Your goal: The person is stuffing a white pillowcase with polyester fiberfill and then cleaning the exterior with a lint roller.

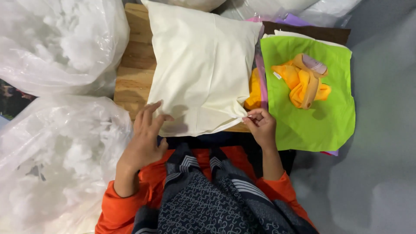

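Two clear bags (56,43) of white fluff sit far left. A cream pillow (201,65) lies puffy on the wooden table (132,82). The left hand (145,138) rests flat and open on its near edge. The right hand (260,125) pinches its near corner. A green cloth (312,117) lies right.

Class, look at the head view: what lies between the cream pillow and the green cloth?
A strip of orange fabric and a thin pink edge show between the pillow and the green cloth, in the head view.
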